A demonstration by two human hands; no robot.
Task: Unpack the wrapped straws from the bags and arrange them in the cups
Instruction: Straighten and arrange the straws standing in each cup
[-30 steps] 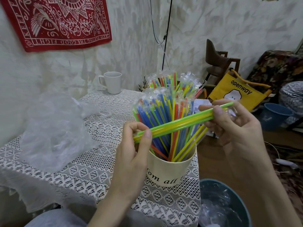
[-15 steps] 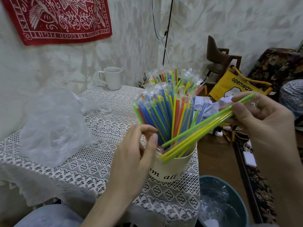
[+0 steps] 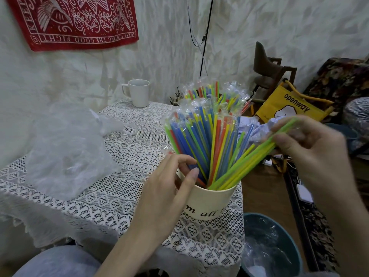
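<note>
I'm mid-insertion: my right hand [image 3: 311, 148] pinches a green-and-yellow bundle of wrapped plastic straws [image 3: 247, 162], lower ends already inside the near cream paper cup [image 3: 207, 202]. My left hand [image 3: 169, 188], fingers loosely curled, touches the rim. Next I'd release and straighten them upright.

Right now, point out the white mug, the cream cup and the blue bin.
White mug [image 3: 139, 94]: head view, on the middle of its outer wall.
Cream cup [image 3: 217, 198]: head view, on its front wall just below the rim.
Blue bin [image 3: 293, 244]: head view, on its right rim.
</note>
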